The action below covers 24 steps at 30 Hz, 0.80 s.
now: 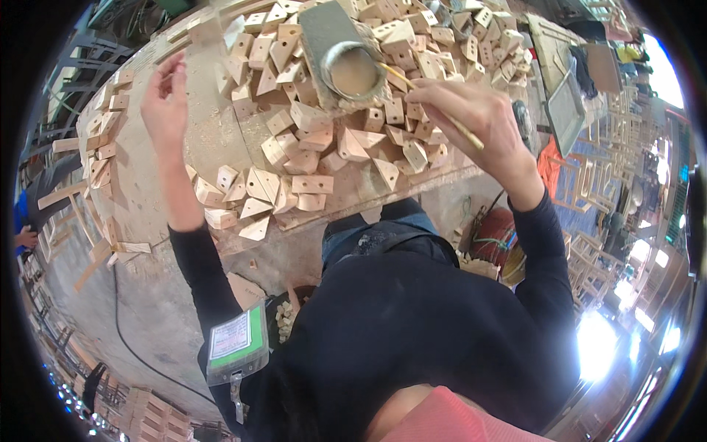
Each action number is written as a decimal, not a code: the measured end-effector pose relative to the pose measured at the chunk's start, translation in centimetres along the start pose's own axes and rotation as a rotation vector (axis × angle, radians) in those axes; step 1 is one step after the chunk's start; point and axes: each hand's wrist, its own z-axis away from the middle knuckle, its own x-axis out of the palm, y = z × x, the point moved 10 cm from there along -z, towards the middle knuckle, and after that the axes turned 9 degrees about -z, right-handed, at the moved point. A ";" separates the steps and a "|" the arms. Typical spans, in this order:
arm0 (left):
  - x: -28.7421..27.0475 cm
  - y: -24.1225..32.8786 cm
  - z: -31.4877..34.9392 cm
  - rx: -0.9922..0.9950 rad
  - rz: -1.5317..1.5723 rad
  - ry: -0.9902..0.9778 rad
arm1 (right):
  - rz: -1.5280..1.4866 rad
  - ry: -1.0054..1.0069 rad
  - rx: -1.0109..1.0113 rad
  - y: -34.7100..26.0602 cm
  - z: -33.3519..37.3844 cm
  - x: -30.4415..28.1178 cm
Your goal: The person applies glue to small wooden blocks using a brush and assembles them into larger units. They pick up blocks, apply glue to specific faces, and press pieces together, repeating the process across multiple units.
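My right hand is closed around a thin yellowish wooden stick. The stick's far end reaches the rim of a round pot holding a tan, creamy liquid. The pot stands on a grey board at the middle of the worktable. On the left, my left hand is raised over the tabletop with its fingers loosely bent and apart, nothing visible in it. Cut wooden blocks with drilled holes, many with angled ends, lie heaped around the pot and toward the table's near edge.
More blocks line the left side of the wooden worktable. Past its right end are a grey tray and an orange cloth. A red container stands on the floor at right. Another person's hand shows at far left.
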 end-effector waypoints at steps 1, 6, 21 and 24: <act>0.6 2.3 2.4 -0.005 -0.014 -0.015 | -0.018 -0.033 0.018 0.0 0.2 -0.4; 8.3 12.0 14.0 0.108 0.136 -0.323 | -0.110 0.315 0.002 1.4 4.5 -7.8; 34.0 21.9 7.0 0.214 -0.987 -0.234 | 0.131 0.427 0.701 35.5 23.2 -10.3; 33.8 23.1 7.0 0.212 -0.945 -0.223 | 0.151 0.282 0.632 40.2 22.4 -6.5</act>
